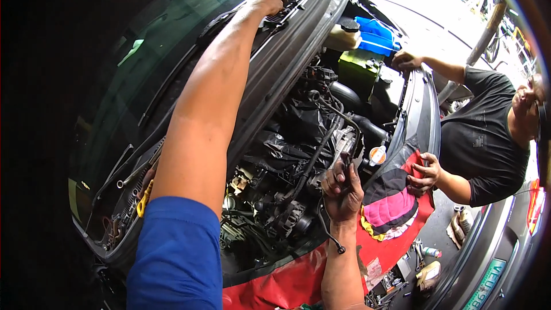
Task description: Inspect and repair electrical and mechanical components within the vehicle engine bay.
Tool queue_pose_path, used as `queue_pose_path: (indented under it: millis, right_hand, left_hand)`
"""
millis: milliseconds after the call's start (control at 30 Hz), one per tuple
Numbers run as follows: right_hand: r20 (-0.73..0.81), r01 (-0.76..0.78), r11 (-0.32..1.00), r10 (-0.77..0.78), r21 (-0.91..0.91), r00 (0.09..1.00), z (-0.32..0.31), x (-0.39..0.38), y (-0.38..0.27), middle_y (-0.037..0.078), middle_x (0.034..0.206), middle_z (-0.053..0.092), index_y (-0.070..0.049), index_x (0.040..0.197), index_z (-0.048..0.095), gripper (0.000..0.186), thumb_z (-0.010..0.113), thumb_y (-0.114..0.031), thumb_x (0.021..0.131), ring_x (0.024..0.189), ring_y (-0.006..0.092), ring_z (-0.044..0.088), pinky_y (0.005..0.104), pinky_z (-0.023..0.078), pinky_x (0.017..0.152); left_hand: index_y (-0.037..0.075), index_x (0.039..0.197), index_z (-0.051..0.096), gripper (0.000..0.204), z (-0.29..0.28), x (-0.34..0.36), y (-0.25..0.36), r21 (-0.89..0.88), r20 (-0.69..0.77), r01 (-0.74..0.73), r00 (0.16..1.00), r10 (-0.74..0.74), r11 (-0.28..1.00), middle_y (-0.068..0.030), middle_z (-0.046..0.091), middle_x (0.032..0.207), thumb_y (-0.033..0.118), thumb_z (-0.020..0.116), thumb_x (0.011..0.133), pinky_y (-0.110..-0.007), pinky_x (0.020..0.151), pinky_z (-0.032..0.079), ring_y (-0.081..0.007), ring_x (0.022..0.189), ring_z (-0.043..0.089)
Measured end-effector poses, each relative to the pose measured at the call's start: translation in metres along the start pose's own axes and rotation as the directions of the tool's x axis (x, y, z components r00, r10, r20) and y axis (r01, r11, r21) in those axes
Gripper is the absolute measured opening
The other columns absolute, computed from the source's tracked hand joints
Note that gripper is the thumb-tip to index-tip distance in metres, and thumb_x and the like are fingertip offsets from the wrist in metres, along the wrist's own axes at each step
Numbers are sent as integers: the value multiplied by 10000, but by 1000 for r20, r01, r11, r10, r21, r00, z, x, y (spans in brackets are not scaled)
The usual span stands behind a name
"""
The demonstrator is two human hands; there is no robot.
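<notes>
Over the engine (290,218), the right grip (342,194) has its fingers closed around a bent pipe (341,249), lower end at six o'clock, the left grip (271,1) farther, toward eleven, its hold unclear at the cowl (287,16).

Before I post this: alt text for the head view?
A person's right hand grips a thin bent pipe over an open engine bay; the left hand is at the base of the windshield. Opposite, a co-worker in black has one hand on a red cover.
</notes>
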State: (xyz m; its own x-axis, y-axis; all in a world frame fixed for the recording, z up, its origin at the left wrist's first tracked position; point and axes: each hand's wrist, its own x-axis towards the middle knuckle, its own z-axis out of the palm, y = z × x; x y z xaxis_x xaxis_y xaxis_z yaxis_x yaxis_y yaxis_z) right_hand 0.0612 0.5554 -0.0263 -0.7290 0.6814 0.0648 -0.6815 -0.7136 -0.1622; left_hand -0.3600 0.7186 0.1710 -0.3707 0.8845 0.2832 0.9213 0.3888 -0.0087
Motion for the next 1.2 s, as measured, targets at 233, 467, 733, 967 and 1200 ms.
queue_pose_path:
  millis: [233,467,733,967,1200]
  right_hand:
    - [-17,10,999,-10,41,1000,0,0,0,-1,739,430,-3,1267,515,343,449,-226,1015,543,73,373,220,306,495]
    - [-21,23,999,-22,32,1000,0,0,-1,-4,737,424,11,1273,509,352,444,-221,1016,545,72,373,223,309,495]
    - [-36,10,1000,-9,22,999,-1,1,-1,3,748,435,6,1277,509,350,463,-216,1010,551,77,380,219,305,490]
    - [-50,11,1000,-11,-15,999,-3,1,-7,3,762,450,3,1269,501,358,502,-225,993,558,72,391,213,324,487]
    - [-68,28,1000,-29,-10,997,-4,-3,-13,-12,758,481,-66,1065,539,198,549,-241,974,544,53,373,194,315,480]
  left_hand:
    - [251,1084,727,319,31,30,-22,-45,210,9,978,1,999,-99,725,964,197,685,772,-366,800,539,-225,837,689]
    - [88,991,710,305,20,16,-18,-15,82,-103,991,104,995,-110,721,918,190,790,714,-374,800,520,-240,858,678]
    - [87,1031,702,322,12,-3,-8,-54,-24,-30,999,29,998,-124,714,960,234,767,752,-375,843,506,-279,893,676]
    - [83,973,727,369,-27,-31,-5,-93,-60,58,996,-64,994,-149,712,938,337,760,708,-386,828,501,-287,885,679]
    - [-26,974,691,301,-122,-253,104,-693,-168,-1,973,-160,721,-107,707,887,227,723,813,-293,763,492,-160,806,639]
